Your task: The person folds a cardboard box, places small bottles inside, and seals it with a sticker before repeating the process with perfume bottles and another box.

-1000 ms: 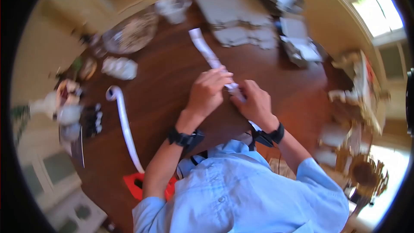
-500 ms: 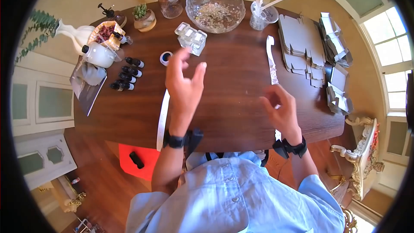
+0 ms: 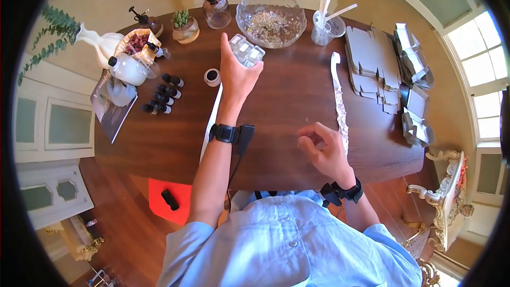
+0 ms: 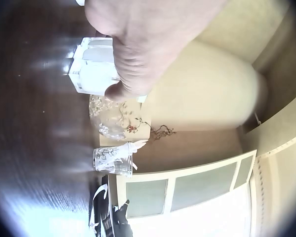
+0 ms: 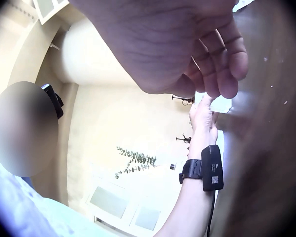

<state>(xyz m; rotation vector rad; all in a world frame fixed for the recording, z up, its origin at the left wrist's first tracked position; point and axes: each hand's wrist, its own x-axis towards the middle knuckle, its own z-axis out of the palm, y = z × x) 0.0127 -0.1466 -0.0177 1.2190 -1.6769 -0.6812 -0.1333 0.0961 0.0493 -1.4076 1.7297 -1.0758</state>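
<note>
My left hand (image 3: pixel 239 77) spans a cluster of clear, square glass bottles (image 3: pixel 247 52) toward the back of the table, index finger along their left side and thumb at the near right. In the left wrist view the thumb bends around the clear block of bottles (image 4: pixel 93 69); the other fingers are mostly hidden. Lower right, my right hand (image 3: pixel 325 149) hovers over the table with loosely curled fingers (image 5: pixel 219 74) and nothing held. Beside it lies a long white strip (image 3: pixel 340 103), crinkled along its near part. A small white roll (image 3: pixel 212 77) with a tail sits left of my left forearm.
Behind the bottles stand a glass bowl of small chips (image 3: pixel 271 24), a brown spray bottle (image 3: pixel 216 13) and a cup of white sticks (image 3: pixel 325 31). Several dark dropper bottles (image 3: pixel 164 95) are grouped left. Flattened grey boxes (image 3: pixel 372 58) are stacked right.
Both hands have left the white strip at the right. The left hand has reached up and left to the glass bottles and taken hold of them; the right has drawn back slightly toward the body.
</note>
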